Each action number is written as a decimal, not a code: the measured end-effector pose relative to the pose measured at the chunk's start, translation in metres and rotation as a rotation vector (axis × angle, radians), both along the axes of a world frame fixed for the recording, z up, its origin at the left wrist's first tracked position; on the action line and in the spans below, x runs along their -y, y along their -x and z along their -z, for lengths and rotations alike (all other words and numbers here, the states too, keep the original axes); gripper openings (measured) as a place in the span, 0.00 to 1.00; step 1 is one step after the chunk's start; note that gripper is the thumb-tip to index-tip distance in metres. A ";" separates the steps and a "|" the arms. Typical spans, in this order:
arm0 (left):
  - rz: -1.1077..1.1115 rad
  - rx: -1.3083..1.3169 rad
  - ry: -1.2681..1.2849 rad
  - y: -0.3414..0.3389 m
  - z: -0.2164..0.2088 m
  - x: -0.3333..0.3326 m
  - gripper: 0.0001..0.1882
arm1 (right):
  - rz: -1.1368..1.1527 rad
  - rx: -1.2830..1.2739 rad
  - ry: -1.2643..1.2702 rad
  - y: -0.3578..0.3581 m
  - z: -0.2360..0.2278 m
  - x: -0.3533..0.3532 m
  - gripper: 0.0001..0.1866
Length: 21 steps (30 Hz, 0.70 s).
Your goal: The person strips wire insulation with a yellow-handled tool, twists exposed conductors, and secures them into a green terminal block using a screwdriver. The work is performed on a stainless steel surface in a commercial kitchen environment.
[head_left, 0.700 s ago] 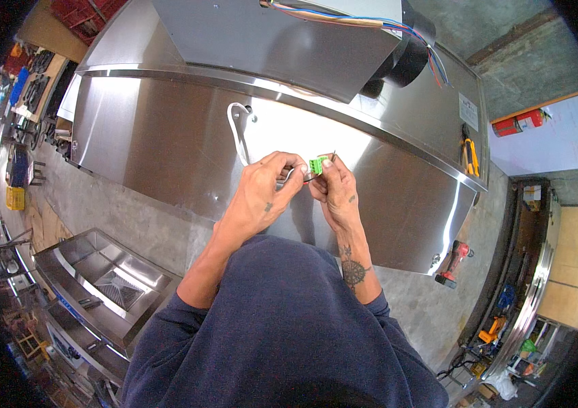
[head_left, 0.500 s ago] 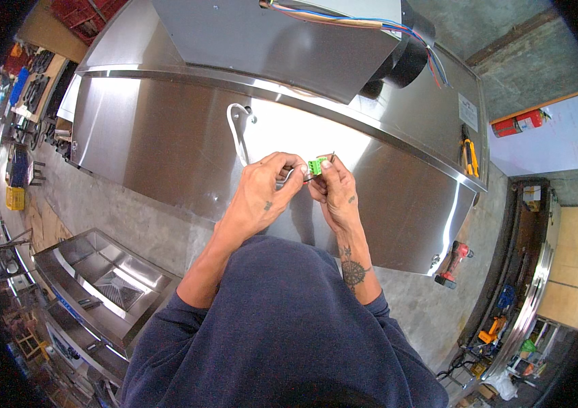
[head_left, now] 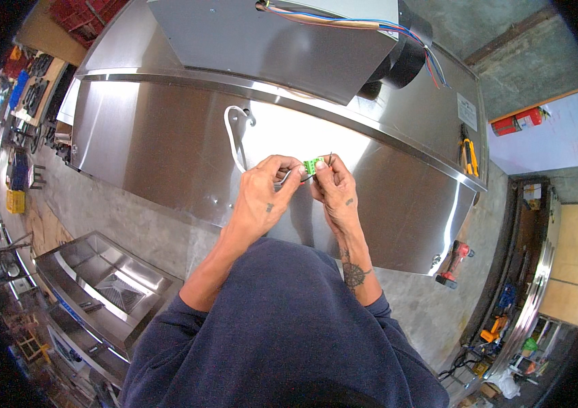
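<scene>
A small green terminal block (head_left: 311, 166) is pinched between the thumb and fingers of my right hand (head_left: 336, 190). Thin dark and red wires show just beneath it, and a short dark wire end pokes up beside my right fingers. My left hand (head_left: 265, 190) is closed in a pinch at the block's left side, on the end of a white cable (head_left: 230, 139). That cable loops up from my left hand to a hole in the steel panel (head_left: 173, 136). Whether any wire sits inside the block is too small to tell.
Above the panel is a grey metal box (head_left: 268, 51) with loose coloured wires (head_left: 370, 26) and a black round duct (head_left: 408, 51). Yellow-handled pliers (head_left: 468, 155) rest at the right edge. A red cordless drill (head_left: 457, 264) lies on the floor; a steel sink-like unit (head_left: 108, 282) stands lower left.
The terminal block has shifted slightly left, toward my left fingertips, and turned a little. Both hands keep their pinch and have barely moved.
</scene>
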State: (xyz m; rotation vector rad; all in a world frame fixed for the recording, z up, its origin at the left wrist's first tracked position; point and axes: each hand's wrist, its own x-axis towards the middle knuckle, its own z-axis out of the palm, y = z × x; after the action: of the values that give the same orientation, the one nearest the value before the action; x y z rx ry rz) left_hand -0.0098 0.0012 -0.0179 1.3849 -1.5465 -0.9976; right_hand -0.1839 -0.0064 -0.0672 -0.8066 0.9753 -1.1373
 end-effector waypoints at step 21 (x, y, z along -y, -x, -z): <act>0.249 -0.215 -0.258 -0.024 0.001 0.011 0.20 | -0.101 -0.247 0.044 0.007 -0.009 0.002 0.16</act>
State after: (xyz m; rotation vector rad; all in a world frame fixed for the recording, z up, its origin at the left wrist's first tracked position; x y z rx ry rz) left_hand 0.0144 -0.0098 -0.0190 1.2247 -1.4903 -1.4921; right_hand -0.1906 -0.0083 -0.0580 -1.0382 1.1029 -0.9906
